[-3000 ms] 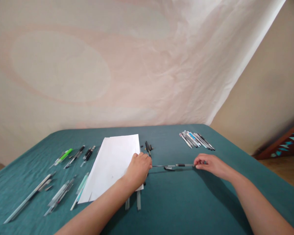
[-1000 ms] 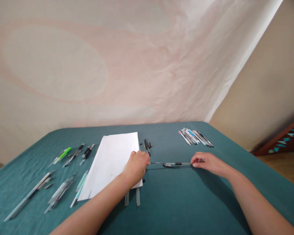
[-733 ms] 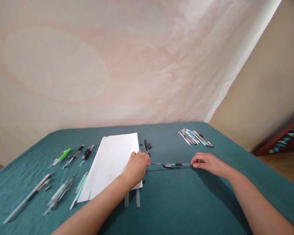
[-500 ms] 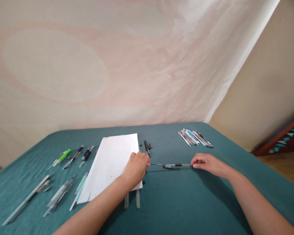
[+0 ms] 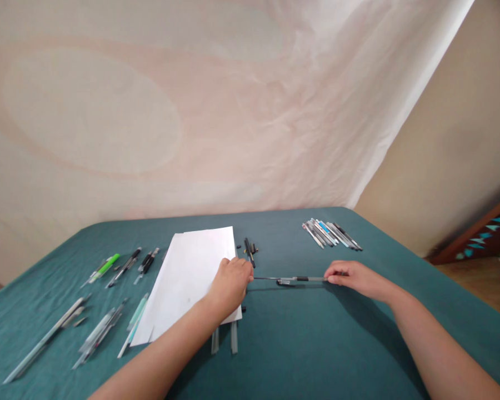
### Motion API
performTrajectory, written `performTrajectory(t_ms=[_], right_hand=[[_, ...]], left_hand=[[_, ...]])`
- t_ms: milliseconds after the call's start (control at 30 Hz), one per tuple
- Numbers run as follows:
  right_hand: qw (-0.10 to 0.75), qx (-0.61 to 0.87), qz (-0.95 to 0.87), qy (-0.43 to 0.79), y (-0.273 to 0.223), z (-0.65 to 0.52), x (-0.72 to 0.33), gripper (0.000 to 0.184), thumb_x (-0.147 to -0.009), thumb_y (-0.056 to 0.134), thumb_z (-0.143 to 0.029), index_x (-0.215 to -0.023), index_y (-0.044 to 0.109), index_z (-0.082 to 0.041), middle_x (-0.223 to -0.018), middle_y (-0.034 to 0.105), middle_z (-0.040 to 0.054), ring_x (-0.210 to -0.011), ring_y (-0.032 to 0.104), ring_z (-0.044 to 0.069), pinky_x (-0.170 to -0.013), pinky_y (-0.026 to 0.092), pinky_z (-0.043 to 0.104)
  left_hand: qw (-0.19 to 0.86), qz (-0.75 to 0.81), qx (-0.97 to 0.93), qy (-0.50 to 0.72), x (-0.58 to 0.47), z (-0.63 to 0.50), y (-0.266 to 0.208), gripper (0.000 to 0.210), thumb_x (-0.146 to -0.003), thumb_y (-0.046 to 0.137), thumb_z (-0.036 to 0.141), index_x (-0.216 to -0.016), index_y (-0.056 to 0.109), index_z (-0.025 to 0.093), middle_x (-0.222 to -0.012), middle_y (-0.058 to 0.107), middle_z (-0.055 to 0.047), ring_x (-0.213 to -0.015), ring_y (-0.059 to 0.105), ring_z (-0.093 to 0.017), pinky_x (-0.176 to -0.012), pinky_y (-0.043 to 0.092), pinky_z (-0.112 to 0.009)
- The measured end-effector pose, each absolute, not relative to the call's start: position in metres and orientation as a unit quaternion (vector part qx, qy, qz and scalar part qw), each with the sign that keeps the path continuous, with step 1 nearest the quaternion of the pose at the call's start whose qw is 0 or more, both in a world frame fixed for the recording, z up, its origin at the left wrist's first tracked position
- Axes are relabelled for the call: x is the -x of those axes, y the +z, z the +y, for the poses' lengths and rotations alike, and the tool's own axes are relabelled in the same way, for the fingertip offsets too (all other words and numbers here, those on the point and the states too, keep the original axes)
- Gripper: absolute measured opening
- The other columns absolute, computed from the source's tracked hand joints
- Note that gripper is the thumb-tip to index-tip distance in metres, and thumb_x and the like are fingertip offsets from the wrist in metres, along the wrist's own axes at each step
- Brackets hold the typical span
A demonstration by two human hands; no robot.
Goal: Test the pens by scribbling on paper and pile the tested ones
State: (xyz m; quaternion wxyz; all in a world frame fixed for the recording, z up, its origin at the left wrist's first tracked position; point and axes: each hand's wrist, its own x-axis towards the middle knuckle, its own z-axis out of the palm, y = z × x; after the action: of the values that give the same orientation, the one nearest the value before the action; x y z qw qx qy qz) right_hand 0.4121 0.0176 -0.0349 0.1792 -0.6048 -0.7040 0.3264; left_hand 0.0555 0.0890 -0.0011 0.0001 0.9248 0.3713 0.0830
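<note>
Head view: left hand (image 5: 230, 282) and right hand (image 5: 350, 276) pinch pen (image 5: 294, 279) ends, seemingly a refill; it may slip toward 6 o'clock.

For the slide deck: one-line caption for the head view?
Both hands hold a pen over a green table.

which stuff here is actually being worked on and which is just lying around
In hand:
left hand
right hand
pen stretched between both hands

Lying about:
white paper
pen bundle far right
green marker
loose pens near left
teal tablecloth
</note>
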Motion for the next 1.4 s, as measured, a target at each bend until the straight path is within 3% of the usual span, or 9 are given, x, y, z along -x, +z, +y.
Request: performTrajectory(t_ms=[500,1100,1233,1400], right_hand=[[0.192,0.591,-0.682,0.385,-0.038,0.015,-0.410,0.044,-0.083,0.047,-0.054,-0.089,0.067,-0.015,-0.081,0.063,0.0051,-0.064,0.051,0.014,-0.060,0.041,0.025],[0.198,0.577,-0.676,0.414,-0.030,0.013,-0.402,0.043,-0.083,0.048,-0.053,-0.091,0.066,-0.015,-0.080,0.060,0.0044,-0.065,0.050,0.013,-0.061,0.041,0.025],[0.211,0.567,-0.681,0.412,-0.022,0.010,-0.379,0.037,-0.083,0.051,-0.048,-0.096,0.066,-0.017,-0.084,0.061,0.0042,-0.070,0.054,0.014,-0.064,0.043,0.025],[0.196,0.539,-0.712,0.405,-0.010,0.004,-0.338,0.029,-0.080,0.058,-0.043,-0.091,0.069,-0.020,-0.086,0.064,0.0036,-0.075,0.057,0.017,-0.068,0.043,0.026]], left_hand=[[-0.023,0.375,-0.924,0.075,-0.056,0.087,0.002,0.016,-0.090,0.040,0.020,-0.087,0.055,0.018,-0.088,0.060,-0.007,-0.085,0.054,-0.022,-0.074,0.034,-0.035],[0.003,0.361,-0.929,0.088,-0.059,0.084,0.005,0.018,-0.091,0.038,0.022,-0.087,0.055,0.018,-0.087,0.061,-0.007,-0.084,0.054,-0.022,-0.075,0.034,-0.036],[0.073,0.346,-0.926,0.135,-0.064,0.079,0.002,0.014,-0.090,0.041,0.021,-0.087,0.055,0.019,-0.087,0.061,-0.005,-0.085,0.055,-0.020,-0.077,0.036,-0.033],[0.270,0.331,-0.876,0.226,-0.068,0.075,0.001,0.006,-0.082,0.054,0.022,-0.087,0.057,0.020,-0.086,0.062,-0.001,-0.083,0.058,-0.017,-0.078,0.040,-0.027]])
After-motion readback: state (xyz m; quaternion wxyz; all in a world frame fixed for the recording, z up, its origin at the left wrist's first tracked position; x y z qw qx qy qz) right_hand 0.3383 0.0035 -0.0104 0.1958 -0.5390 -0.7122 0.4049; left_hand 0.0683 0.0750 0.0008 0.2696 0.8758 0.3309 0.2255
